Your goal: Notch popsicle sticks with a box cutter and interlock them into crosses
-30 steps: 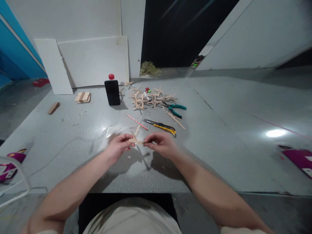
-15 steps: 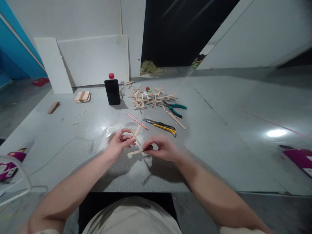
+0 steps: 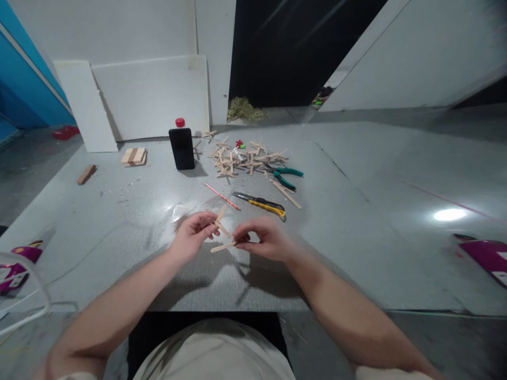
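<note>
Between the fingertips of my left hand (image 3: 197, 232) are crossed wooden craft sticks (image 3: 222, 226), joined in a small star-like shape. My right hand (image 3: 259, 238) pinches one end of a single craft stick (image 3: 222, 247), which points left just below the crossed sticks. Both hands hover close together above the grey table. Beyond them lie a red patterned pencil (image 3: 222, 196) and a utility knife (image 3: 259, 204) with a yellow and black handle. A clear plastic scrap (image 3: 180, 212) lies behind my left hand.
Farther back is a pile of crossed sticks (image 3: 233, 161), with green-handled pliers (image 3: 287, 177) beside it. A black phone (image 3: 182, 149) leans upright against a red-capped bottle (image 3: 180, 122). Bundled sticks (image 3: 133, 157) lie at the left. Purple objects (image 3: 483, 257) stand at both table sides.
The crossed sticks in my left hand have turned slightly. The single stick in my right hand has shifted a little right, and the whitish bit at its free end no longer shows.
</note>
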{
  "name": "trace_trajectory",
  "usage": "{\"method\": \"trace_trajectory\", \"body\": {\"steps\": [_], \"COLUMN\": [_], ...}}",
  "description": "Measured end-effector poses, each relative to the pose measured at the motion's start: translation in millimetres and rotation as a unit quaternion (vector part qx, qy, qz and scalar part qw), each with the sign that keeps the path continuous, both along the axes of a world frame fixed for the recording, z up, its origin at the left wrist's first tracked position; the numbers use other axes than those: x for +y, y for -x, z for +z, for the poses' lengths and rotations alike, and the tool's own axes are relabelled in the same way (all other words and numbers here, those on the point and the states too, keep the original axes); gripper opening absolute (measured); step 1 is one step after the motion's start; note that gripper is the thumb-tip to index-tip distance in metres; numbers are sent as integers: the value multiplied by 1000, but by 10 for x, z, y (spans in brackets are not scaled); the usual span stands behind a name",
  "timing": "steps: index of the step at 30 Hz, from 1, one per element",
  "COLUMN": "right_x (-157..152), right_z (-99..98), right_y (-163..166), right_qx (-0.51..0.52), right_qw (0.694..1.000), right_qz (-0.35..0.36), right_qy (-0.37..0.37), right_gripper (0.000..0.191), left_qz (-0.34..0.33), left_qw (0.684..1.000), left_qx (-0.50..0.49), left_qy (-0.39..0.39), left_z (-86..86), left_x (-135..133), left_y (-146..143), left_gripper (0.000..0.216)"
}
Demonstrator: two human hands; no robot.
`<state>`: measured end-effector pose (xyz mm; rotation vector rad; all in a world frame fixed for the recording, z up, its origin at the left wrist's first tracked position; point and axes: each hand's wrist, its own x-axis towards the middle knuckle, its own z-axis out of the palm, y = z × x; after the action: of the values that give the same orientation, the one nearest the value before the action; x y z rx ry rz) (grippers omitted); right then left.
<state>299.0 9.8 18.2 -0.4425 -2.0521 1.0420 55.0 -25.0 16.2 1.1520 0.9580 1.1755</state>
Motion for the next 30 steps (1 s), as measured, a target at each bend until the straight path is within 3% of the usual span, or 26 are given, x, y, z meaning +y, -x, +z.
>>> {"method": "trace_trajectory", "body": {"steps": [18, 30], "right_x": [-12, 9], "right_z": [3, -20], "right_y": [45, 40], "right_qx": [19, 18], "right_qw": [997, 997], "right_qz": [-73, -79], "right_qy": [14, 9], "right_gripper": [19, 18], "left_qz": [-11, -6], "left_qw": [999, 999], "left_qx": [-8, -2], "left_qy": [34, 54], "left_z": [-5, 20], "left_x": [-2, 1], "left_y": [-5, -10], "left_gripper": [40, 43]}}
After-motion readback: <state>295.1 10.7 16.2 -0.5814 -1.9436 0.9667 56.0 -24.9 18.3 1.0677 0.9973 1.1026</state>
